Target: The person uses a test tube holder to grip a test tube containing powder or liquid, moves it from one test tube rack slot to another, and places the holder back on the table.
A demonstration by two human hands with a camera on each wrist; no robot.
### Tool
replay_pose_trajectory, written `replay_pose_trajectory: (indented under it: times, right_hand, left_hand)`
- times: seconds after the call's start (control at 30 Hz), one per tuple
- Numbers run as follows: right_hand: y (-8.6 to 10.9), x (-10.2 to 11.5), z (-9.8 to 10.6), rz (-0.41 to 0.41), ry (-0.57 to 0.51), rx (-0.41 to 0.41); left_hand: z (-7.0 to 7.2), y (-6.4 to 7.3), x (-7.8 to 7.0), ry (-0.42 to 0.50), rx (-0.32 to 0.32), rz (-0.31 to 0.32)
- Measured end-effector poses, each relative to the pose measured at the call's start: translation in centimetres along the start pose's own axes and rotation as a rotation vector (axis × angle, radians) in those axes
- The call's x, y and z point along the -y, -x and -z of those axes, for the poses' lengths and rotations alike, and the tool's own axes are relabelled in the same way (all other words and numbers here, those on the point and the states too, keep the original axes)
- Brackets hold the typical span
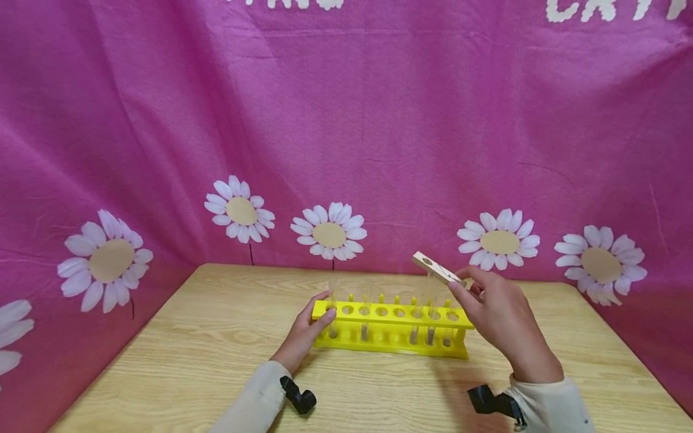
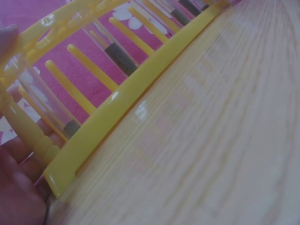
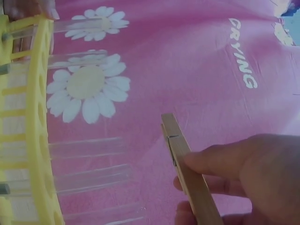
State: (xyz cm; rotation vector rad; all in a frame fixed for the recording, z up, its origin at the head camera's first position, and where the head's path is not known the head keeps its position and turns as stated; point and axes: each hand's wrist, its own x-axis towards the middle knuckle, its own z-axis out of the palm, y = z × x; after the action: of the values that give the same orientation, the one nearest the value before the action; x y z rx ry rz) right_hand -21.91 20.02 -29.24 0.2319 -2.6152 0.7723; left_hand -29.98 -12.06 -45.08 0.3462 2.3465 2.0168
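A yellow test tube rack [image 1: 387,346] stands on the table with several clear test tubes [image 3: 89,180] upright in it. Dark grey material fills the bottom of a tube [image 2: 123,60] seen in the left wrist view. My left hand [image 1: 304,332] grips the rack's left end, thumb at the front and fingers behind. Above the rack's right end, my right hand [image 1: 503,316] pinches a wooden test tube holder [image 1: 437,268] between thumb and fingers. In the right wrist view the holder's tip [image 3: 168,123] is apart from the tubes.
The wooden table [image 1: 178,355] extends around the rack, with its back edge behind it. A pink cloth [image 1: 390,120] printed with white flowers and letters hangs at the back and sides. Black straps [image 1: 298,397] sit on both wrists.
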Motion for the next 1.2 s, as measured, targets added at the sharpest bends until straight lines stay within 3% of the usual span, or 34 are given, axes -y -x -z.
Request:
replay_pose_trajectory:
  times: [0.37,0.6,0.83,1.2]
  right_hand:
    - [-0.1,-0.6,0.7,-0.104,0.032,0.017]
    - [0.0,-1.3,1.1,-0.143,0.107,0.002]
    - [0.2,-2.1,1.5,-0.239,0.138,0.032]
    - [-0.2,-4.0,2.2,-0.362,0.144,0.215]
  left_hand:
    - [0.1,0.0,0.2,0.009,0.002,0.012]
    - [0.1,0.1,0.0,0.016,-0.001,0.023]
    - [0.0,0.1,-0.1,0.016,-0.006,0.024]
    - [0.0,0.1,0.0,0.007,-0.011,0.021]
